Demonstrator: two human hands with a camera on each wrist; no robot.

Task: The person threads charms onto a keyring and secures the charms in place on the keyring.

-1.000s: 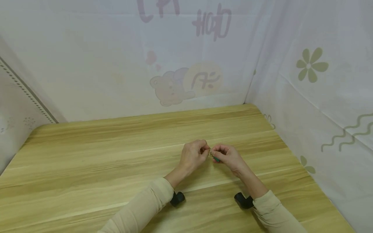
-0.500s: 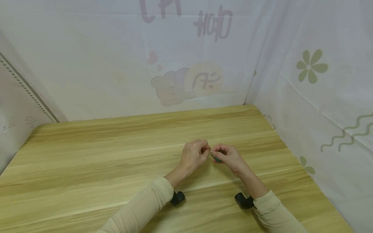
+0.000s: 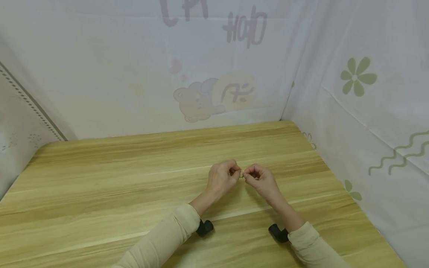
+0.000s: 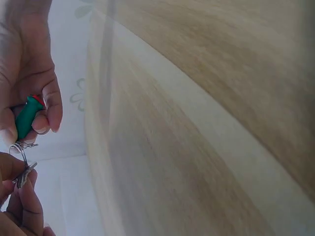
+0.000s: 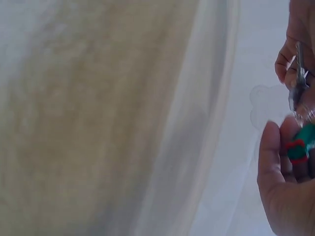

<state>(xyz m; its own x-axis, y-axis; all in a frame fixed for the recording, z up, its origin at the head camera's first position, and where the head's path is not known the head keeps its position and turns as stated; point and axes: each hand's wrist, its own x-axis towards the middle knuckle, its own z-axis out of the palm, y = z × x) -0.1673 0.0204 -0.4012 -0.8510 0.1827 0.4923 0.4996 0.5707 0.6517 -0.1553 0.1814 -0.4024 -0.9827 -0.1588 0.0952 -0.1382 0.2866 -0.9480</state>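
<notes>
Both hands meet above the wooden table (image 3: 134, 186). My left hand (image 3: 222, 177) pinches a metal key (image 5: 299, 66) and part of a split key ring (image 4: 23, 153). Between the fingertips of both hands, the ring (image 3: 242, 174) shows as a small loop. My right hand (image 3: 264, 183) holds a green keychain charm (image 4: 28, 118) with a red end, joined to the ring by a short chain (image 4: 30, 145). In the right wrist view, the charm (image 5: 306, 142) lies against the curled fingers, partly cut off by the frame edge. The head view hides the charm behind the right hand.
Black wrist-camera mounts (image 3: 205, 227) sit under both forearms, the right mount (image 3: 279, 233) near the sleeve. White printed cloth walls (image 3: 134, 74) rise behind the table and along its right side (image 3: 385, 130).
The right hand has shifted slightly and turned, so the green charm seen under its thumb earlier is hidden in the head view. The ring loop shows more plainly. The left hand stays nearly still.
</notes>
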